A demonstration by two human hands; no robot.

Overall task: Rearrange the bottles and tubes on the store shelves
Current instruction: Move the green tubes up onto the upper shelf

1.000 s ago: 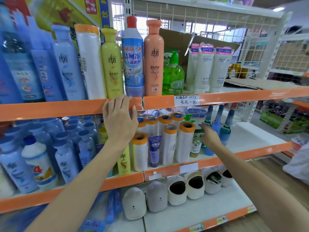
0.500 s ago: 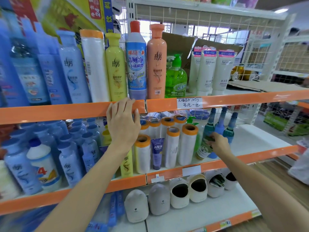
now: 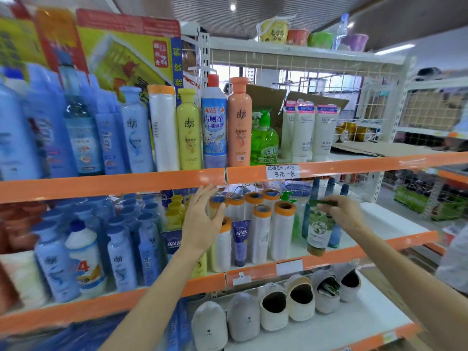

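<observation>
Green bottle is being lifted off the middle shelf.

The right hand (image 3: 344, 215) has its fingers pinched shut on the dark cap of the green bottle (image 3: 317, 229), which hangs tilted just under it, over the orange shelf edge (image 3: 374, 245). The left hand (image 3: 202, 219) is open and holds nothing; orange-topped rolls (image 3: 281, 229) stand right beside its fingers. Farther above it, tall bottles (image 3: 214, 125) fill the upper shelf. I think the next move needs a free gap to set the bottle down straight.
</observation>
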